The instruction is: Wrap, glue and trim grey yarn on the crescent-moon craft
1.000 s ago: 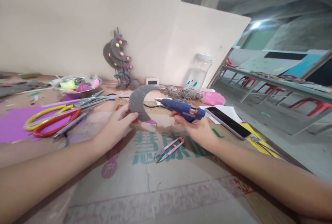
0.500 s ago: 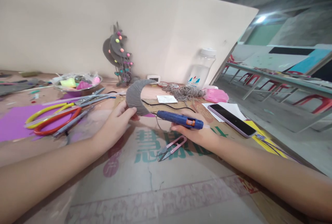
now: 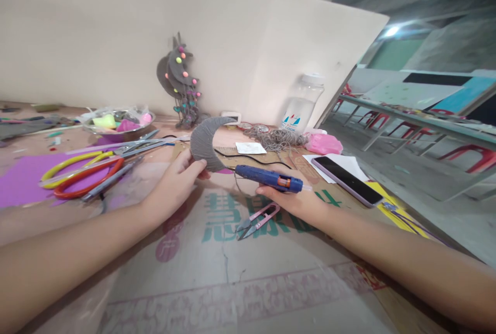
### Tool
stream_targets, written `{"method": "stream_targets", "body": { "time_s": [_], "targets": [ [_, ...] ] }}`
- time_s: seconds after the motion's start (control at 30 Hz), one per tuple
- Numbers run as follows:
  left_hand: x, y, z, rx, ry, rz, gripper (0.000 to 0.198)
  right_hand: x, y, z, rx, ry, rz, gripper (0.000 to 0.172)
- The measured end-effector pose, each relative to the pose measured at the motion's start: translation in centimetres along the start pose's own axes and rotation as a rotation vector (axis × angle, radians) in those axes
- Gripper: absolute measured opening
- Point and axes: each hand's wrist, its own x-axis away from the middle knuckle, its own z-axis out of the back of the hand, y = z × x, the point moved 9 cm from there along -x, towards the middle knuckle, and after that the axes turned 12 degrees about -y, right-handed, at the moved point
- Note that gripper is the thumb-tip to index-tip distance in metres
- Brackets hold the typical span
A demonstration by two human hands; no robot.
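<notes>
My left hand [image 3: 174,187] pinches the lower tip of a grey yarn-wrapped crescent [image 3: 205,140] and holds it upright above the cardboard sheet [image 3: 240,272]. My right hand [image 3: 294,200] grips a blue hot glue gun [image 3: 269,178], lying nearly level just over the cardboard, its black cord trailing back. The gun sits to the right of the crescent, a short gap between them. Pink thread snips [image 3: 258,219] lie on the cardboard just below my right hand.
Orange and yellow scissors [image 3: 83,171] and glue sticks lie on purple paper at left. A metal bowl [image 3: 116,125] of coloured bits, a finished crescent ornament [image 3: 179,81], grey yarn [image 3: 275,139], a plastic jar [image 3: 301,102] and a phone [image 3: 346,179] stand behind and right.
The glue gun came down from near the crescent and turned flat just over the cardboard. The crescent was tilted more upright in my left hand.
</notes>
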Motion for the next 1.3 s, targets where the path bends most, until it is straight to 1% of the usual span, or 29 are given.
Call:
{"method": "stream_targets", "body": {
  "time_s": [0.2, 0.33, 0.53, 0.7, 0.93, 1.13, 1.3],
  "targets": [
    [0.1, 0.1, 0.0, 0.027, 0.018, 0.008, 0.022, 0.0, -0.2, 0.0, -0.005, -0.004, -0.004, 0.020],
    [0.1, 0.2, -0.1, 0.025, 0.002, 0.015, 0.024, 0.0, -0.2, 0.0, 0.001, 0.007, 0.002, 0.022],
    [0.0, 0.0, 0.0, 0.025, 0.008, 0.012, 0.023, 0.0, 0.3, -0.2, 0.031, 0.003, -0.007, 0.023],
    [-0.2, -0.1, -0.3, 0.059, -0.019, -0.006, 0.025, 0.0, 0.4, 0.0, 0.062, 0.014, -0.022, 0.023],
    [-0.3, -0.8, -0.2, 0.084, -0.020, 0.041, 0.022, 0.0, 0.5, 0.0, 0.075, 0.019, -0.043, 0.023],
    [-0.2, -0.7, -0.2, 0.077, -0.015, 0.042, 0.021, 0.0, 0.5, 0.0, 0.059, 0.031, -0.043, 0.024],
    [-0.1, -0.5, -0.2, 0.045, -0.017, 0.058, 0.022, -0.1, 0.2, 0.3, 0.081, 0.056, -0.010, 0.025]
  ]
}}
